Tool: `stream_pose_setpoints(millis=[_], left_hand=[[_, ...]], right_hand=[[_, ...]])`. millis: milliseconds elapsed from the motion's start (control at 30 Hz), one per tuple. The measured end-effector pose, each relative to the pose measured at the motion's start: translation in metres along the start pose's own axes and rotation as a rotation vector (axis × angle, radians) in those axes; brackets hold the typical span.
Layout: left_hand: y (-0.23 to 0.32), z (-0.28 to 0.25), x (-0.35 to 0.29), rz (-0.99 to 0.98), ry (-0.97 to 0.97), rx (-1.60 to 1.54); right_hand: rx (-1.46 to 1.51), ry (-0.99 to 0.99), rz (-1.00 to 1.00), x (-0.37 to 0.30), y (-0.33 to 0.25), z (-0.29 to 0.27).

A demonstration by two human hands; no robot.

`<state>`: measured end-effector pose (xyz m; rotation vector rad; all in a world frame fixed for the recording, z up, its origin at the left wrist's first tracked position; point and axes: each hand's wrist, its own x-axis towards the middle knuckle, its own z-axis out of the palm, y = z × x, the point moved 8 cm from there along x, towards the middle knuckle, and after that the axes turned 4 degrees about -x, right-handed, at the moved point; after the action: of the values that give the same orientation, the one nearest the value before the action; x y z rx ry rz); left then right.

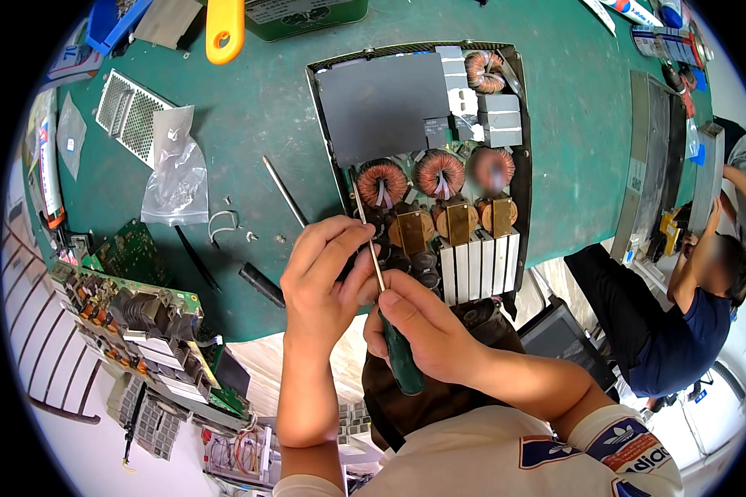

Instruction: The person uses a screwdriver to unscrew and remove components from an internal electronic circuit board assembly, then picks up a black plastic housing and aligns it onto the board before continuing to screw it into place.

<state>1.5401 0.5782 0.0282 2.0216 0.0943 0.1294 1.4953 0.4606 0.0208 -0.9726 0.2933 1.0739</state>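
Down at the near edge of the green table (265,108), the right hand (427,331) is closed around the dark green handle of a screwdriver (389,319), thumb lying along it, forearm coming in from the lower right. Its thin metal shaft slants up and left into the open power-supply chassis (518,124). The left hand (327,273) rises from below with fingers curled, its fingertips pinching the shaft partway up, just beside the dark capacitors. The screwdriver's tip is hard to make out among the parts; it seems to end near the leftmost coil. Inside the chassis, four copper-wound coils (382,182) can be counted, one blurred. Left of the hands, a second, loose screwdriver (283,190) lies on the table, with a clear plastic bag (176,178) and one bare circuit board (133,319) overhanging the edge.
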Motion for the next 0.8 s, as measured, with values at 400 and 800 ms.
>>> stream_pose_setpoints(millis=[400,800], left_hand=[[0.0041,-0.0027,0.003,0.044,-0.007,0.001],[0.0055,-0.0044,-0.0031,0.012,0.021,0.023]], right_hand=[[0.045,0.0,-0.003,-0.0026,-0.001,0.0053],[0.238,-0.027,0.093,-0.0043,-0.0061,0.0077]])
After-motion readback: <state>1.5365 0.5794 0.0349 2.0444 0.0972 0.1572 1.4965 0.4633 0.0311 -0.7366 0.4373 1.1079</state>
